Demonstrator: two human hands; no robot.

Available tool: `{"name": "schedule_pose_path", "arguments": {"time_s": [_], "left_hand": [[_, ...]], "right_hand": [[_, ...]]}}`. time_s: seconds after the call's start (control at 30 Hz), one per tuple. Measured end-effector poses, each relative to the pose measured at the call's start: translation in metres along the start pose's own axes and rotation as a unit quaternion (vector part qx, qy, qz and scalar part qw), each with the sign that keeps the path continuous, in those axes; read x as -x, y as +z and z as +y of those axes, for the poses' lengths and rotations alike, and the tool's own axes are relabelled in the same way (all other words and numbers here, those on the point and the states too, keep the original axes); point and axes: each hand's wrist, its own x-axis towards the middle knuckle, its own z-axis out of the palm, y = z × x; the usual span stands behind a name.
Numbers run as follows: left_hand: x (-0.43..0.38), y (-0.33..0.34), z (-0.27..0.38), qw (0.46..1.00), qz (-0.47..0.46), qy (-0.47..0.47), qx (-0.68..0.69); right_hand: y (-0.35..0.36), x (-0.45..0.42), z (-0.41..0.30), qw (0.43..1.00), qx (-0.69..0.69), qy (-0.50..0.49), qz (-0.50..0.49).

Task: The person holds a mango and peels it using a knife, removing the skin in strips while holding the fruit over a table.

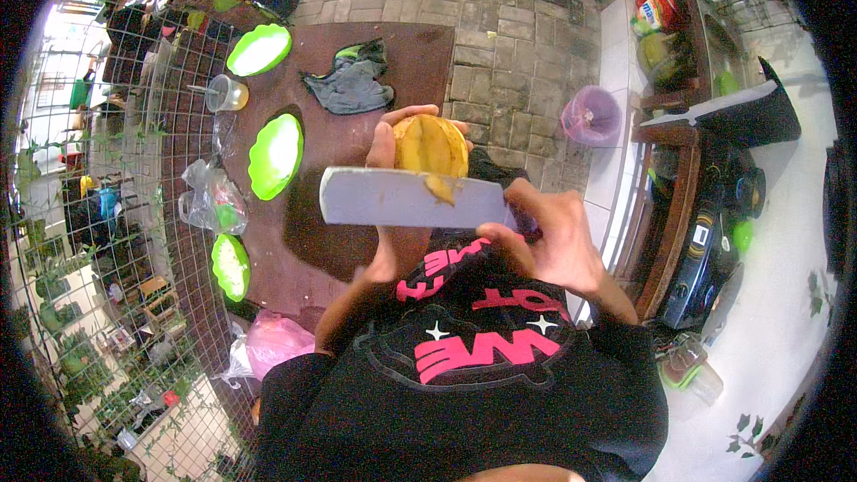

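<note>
My left hand [383, 148] holds a round yellow-brown fruit or tuber [432, 144] in front of me, with a smoother yellow cut face towards me. In my right hand [559, 234] is a knife with a broad metal blade [388, 197], its handle mostly hidden by my fingers. The blade lies crosswise just at the near edge of the yellow piece, and a bit of yellow peel or flesh [440, 189] sticks to it. Whether the blade is cutting in at this moment I cannot tell.
On the brown table [415, 47] lie a grey cloth [351, 84], green scalloped dishes [276, 157], a plastic cup [227, 94] and a clear plastic bag [214, 204]. A pink bag [278, 341] sits nearer me. Wire mesh runs along the left; a pink bucket [591, 116] stands right.
</note>
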Motion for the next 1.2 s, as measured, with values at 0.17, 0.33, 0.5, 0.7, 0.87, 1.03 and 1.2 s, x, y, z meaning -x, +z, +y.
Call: {"name": "schedule_pose_path", "arguments": {"time_s": [0.17,0.33,0.5,0.7,0.87,1.03,1.2], "left_hand": [[0.006,-0.010,-0.008,0.999,0.005,0.042,0.021],[-0.002,0.000,0.004,0.999,0.007,0.012,-0.042],[-0.003,0.000,0.004,0.999,-0.004,0.014,-0.044],[0.002,-0.001,0.002,0.998,-0.026,0.044,-0.026],[0.012,0.010,0.007,0.999,0.027,0.023,0.021],[-0.004,-0.012,0.006,0.998,-0.063,-0.014,-0.028],[-0.004,-0.010,0.007,0.998,-0.065,-0.015,-0.019]], "right_hand": [[-0.007,-0.009,0.015,0.990,0.044,0.101,0.087],[-0.008,0.001,0.001,1.000,0.016,0.009,-0.024],[0.000,0.001,0.001,0.999,0.000,-0.021,-0.035],[0.000,-0.003,0.004,0.998,0.041,-0.002,0.040],[-0.007,-0.009,0.023,0.988,0.055,0.075,0.127],[-0.011,0.004,-0.004,0.998,0.052,-0.020,-0.032],[-0.006,0.005,-0.004,0.998,0.024,0.002,-0.051]]}}
